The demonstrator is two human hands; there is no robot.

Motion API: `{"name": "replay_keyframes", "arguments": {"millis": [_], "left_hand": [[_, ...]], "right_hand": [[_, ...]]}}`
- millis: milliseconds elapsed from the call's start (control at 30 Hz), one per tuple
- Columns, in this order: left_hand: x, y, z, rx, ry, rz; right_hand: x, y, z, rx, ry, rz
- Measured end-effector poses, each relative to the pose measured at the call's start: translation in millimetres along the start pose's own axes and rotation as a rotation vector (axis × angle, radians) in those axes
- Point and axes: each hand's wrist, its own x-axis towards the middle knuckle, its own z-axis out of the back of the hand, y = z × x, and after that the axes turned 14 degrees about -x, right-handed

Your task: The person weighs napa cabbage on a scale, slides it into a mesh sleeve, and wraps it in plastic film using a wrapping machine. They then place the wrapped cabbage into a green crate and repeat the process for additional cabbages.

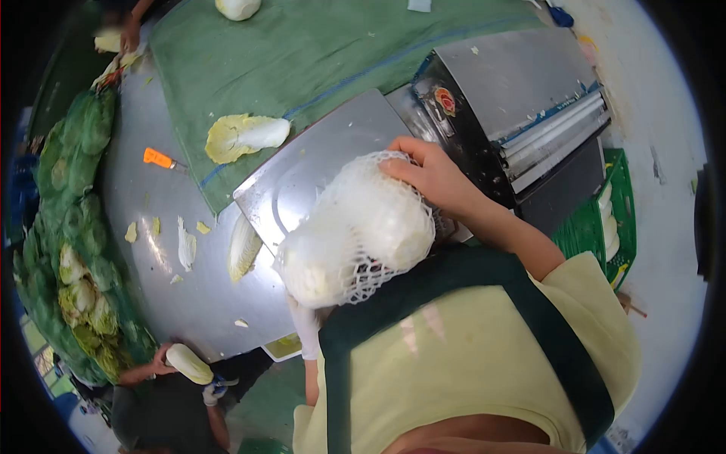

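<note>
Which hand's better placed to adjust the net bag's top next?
Probably the right hand: its thumb and fingers are on the white net bag near its upper edge. The left hand is hidden, its hold unclear.

A flat, silver steel table (136,181) spreads left, catching bright white glare; pale grey floor (656,280) lies right.

The person's right arm (522,236) is slanting far and leftward, the right hand (429,170) gripping with bent fingers (401,168); the left forearm (306,333) is showing, its hand hiding from me.
</note>
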Motion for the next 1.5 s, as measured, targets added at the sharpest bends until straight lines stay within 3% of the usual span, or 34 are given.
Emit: {"name": "replay_keyframes", "arguments": {"millis": [133,200,233,267,333,400,433,467,567,700,767,833,867,967,1067,1200,1367,1467,1500], "left_hand": [[25.4,6.0,-12.1,-0.338,-0.194,0.018],[38.2,-0.9,-49.8,-0.574,-0.174,-0.060],[46.6,0.3,-42.3,-0.412,-0.104,-0.101],[60.7,0.5,-24.9,-0.248,-0.030,-0.146],[74.3,-4.1,-31.7,0.055,0.009,-0.412],[77.8,-13.0,-66.8,0.326,-0.070,-0.852],[84.6,-15.0,-64.5,0.352,-0.023,-0.810],[93.5,-17.4,-55.1,0.381,0.023,-0.768],[98.4,-19.3,-51.6,0.318,0.104,-0.597],[60.0,-16.2,-85.9,0.347,0.231,-0.470],[54.2,-4.9,-81.3,0.696,0.162,-0.639],[45.6,-11.5,-88.8,1.121,0.028,-0.820],[48.6,-11.2,-92.7,1.171,-0.015,-0.978],[64.6,-12.2,-92.7,1.067,0.098,-1.025],[61.5,-10.9,-104.2,1.063,0.053,-1.130],[49.2,22.4,-100.6,1.038,0.286,-1.306],[50.0,30.9,-99.7,0.967,0.153,-1.241],[49.8,21.5,-106.4,1.041,0.079,-1.224],[48.8,19.9,-103.4,1.061,0.076,-1.217]], "right_hand": [[26.4,-19.5,-12.4,-0.113,-0.201,0.166],[38.6,-15.1,-21.5,0.194,-0.151,0.119],[43.2,-12.6,-26.7,0.348,-0.126,0.090],[48.6,-10.5,-30.3,0.294,-0.158,0.132],[59.1,-6.2,-36.6,0.186,-0.226,0.216],[69.2,-3.1,-43.0,-0.240,-0.598,0.564],[72.8,0.6,-46.4,-0.457,-0.783,0.733],[74.4,5.8,-50.2,-0.394,-0.756,0.761],[83.6,13.6,-43.0,-0.232,-0.251,0.324],[65.4,9.2,-15.1,-0.242,-0.113,0.181],[49.9,-6.9,-4.5,-0.399,-0.075,0.078],[33.3,-11.8,2.8,-0.501,-0.219,0.182],[25.8,-11.2,4.8,-0.552,-0.290,0.237],[12.4,-0.3,-5.4,-0.495,-0.261,0.811],[20.6,1.8,-10.6,-0.633,-0.277,0.796],[41.3,-10.4,-28.9,-0.466,-0.413,0.604],[72.2,-25.8,-36.1,-0.198,-0.478,0.408],[71.5,-23.7,-34.7,-0.046,-0.384,0.433],[65.0,-23.0,-33.1,-0.092,-0.387,0.528]]}}
